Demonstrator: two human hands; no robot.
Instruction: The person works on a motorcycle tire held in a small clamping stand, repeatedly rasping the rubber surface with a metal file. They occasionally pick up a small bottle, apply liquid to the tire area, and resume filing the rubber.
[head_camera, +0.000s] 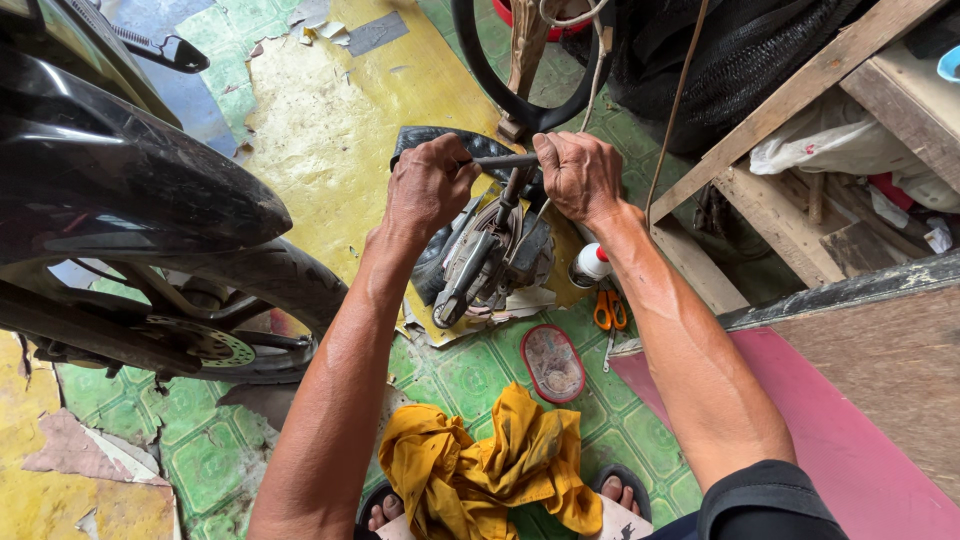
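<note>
Nearest the person, a crumpled yellow cloth (495, 465) lies on the green tiled floor (470, 375) between the sandalled feet, within easy reach; just beyond it sit a small oval tin (552, 362) and orange-handled scissors (606, 310) beside a little white bottle (590, 266). Farther out, both arms stretch to a metal press (487, 255) clamped over a black rubber tube (450, 140); the left hand (428, 185) and right hand (580, 175) are each closed on one end of its crossbar handle (505, 160), spaced apart, likely for leverage in turning the screw; the press lies directly under the hands. To the left stands a motorcycle wheel (255, 300).
</note>
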